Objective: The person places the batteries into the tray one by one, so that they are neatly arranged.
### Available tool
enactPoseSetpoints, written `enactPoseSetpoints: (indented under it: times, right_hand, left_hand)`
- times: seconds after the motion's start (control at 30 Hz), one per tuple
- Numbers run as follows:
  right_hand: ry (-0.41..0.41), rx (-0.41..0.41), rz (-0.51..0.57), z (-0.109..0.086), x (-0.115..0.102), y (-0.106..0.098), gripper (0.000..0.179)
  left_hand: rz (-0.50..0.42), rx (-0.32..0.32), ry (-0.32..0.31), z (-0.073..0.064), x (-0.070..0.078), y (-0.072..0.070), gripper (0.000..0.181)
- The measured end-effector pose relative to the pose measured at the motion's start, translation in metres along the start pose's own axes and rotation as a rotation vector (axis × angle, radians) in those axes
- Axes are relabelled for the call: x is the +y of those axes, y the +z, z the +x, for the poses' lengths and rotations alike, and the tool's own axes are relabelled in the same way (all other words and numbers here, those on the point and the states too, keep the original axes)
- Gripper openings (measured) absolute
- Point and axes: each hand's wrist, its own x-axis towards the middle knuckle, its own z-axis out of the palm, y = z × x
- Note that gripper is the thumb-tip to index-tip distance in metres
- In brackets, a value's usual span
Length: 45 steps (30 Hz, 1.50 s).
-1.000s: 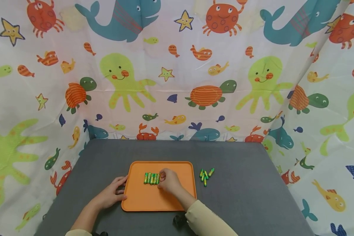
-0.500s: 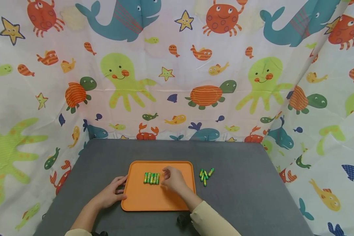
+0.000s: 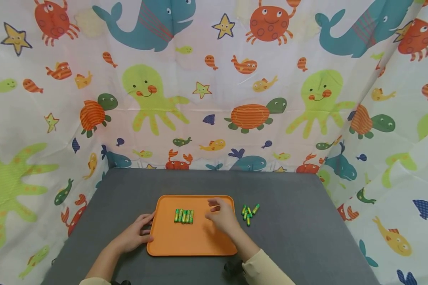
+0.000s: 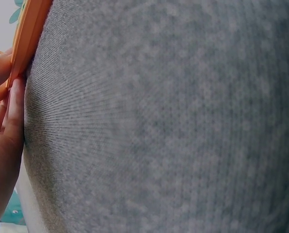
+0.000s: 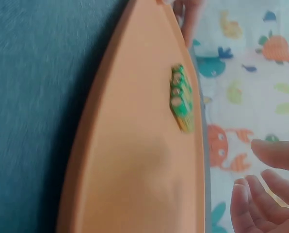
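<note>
At the left edge of an orange tray point(image 3: 192, 246), my left hand point(image 3: 131, 236) grips the rim, thumb and fingers apart along it. The left wrist view shows this hand's fingers point(image 4: 17, 104) against the tray's side wall point(image 4: 27, 39). A side-by-side row of several green-and-yellow batteries point(image 3: 184, 216) lies on the tray, left of its middle; their ends face the right wrist view. Over the tray's right part hovers my right hand point(image 3: 222, 215), thumb and fingers spread with nothing between them. Several more batteries point(image 3: 249, 213) lie loosely grouped on the table beyond the tray's right edge.
The tray sits on a dark grey cloth-covered table point(image 3: 292, 221). Behind and beside it hangs a white curtain point(image 3: 207, 118) printed with sea animals. A black object point(image 3: 233, 266) shows by the right sleeve.
My right hand has moved right, away from the battery row, and its fingers have spread. The batteries in the row are now fully in sight. My left hand and the tray have stayed put.
</note>
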Motion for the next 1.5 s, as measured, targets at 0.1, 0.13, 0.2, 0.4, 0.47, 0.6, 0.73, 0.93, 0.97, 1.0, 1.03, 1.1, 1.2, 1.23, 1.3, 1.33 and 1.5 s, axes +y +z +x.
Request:
enactPoseSetpoints:
  times: [0.1,0.13,0.2,0.4,0.47,0.6,0.73,0.93,0.97,1.0,1.03,1.1,1.2,1.23,1.3,1.33,1.5]
  right_hand:
    - [0.008,0.035,0.03,0.0,0.005,-0.013,0.047]
    - [0.01,0.047,0.038,0.0,0.006,-0.016,0.047]
    - [0.011,0.074,0.056,0.001,0.009,-0.024,0.046]
    - [0.005,0.172,0.037,-0.001,0.021,-0.045,0.045]
    - [0.0,0.195,0.032,-0.003,0.027,-0.051,0.045]
    - [0.019,0.227,0.051,-0.008,0.038,-0.062,0.047]
    - [0.054,0.268,0.035,-0.011,0.048,-0.074,0.049]
    - [0.075,0.311,0.014,-0.014,0.063,-0.094,0.046]
    - [0.085,0.312,0.02,-0.014,0.065,-0.097,0.046]
    - [0.092,0.311,0.021,-0.014,0.068,-0.1,0.047]
    - [0.105,0.309,0.023,-0.014,0.071,-0.102,0.048]
    - [0.128,0.301,0.024,-0.014,0.075,-0.106,0.049]
    - [0.15,0.292,0.005,-0.013,0.082,-0.109,0.053]
    - [0.157,0.292,0.0,-0.013,0.085,-0.11,0.053]
    - [0.169,0.297,-0.006,-0.013,0.089,-0.112,0.054]
    - [0.175,0.301,-0.007,-0.013,0.091,-0.113,0.054]
    - [0.205,0.316,-0.058,-0.012,0.102,-0.118,0.057]
  left_hand:
    - [0.005,0.005,-0.004,0.0,0.0,0.0,0.094]
    - [0.005,0.007,-0.005,0.0,0.0,-0.001,0.094]
    - [0.005,0.012,-0.003,0.0,0.0,-0.001,0.094]
    - [0.022,0.011,-0.016,0.001,-0.002,0.0,0.094]
    - [0.022,0.013,-0.026,0.002,-0.002,0.001,0.094]
    - [0.005,0.013,-0.034,0.002,-0.002,0.001,0.094]
    - [0.0,0.008,-0.033,0.002,-0.002,0.001,0.094]
    - [0.007,0.009,-0.033,0.002,-0.003,0.002,0.095]
    - [0.004,0.009,-0.033,0.002,-0.003,0.002,0.095]
    - [0.0,0.009,-0.033,0.002,-0.003,0.002,0.095]
    - [-0.005,0.009,-0.031,0.002,-0.003,0.002,0.095]
    - [-0.01,0.008,-0.028,0.001,-0.002,0.002,0.095]
    - [-0.013,0.002,-0.026,0.001,-0.003,0.002,0.095]
    - [-0.013,0.001,-0.026,0.001,-0.003,0.002,0.095]
    - [-0.018,-0.005,-0.025,0.001,-0.002,0.001,0.095]
    - [-0.02,-0.008,-0.025,0.001,-0.002,0.001,0.095]
    - [-0.025,-0.012,-0.026,0.001,-0.002,0.001,0.095]
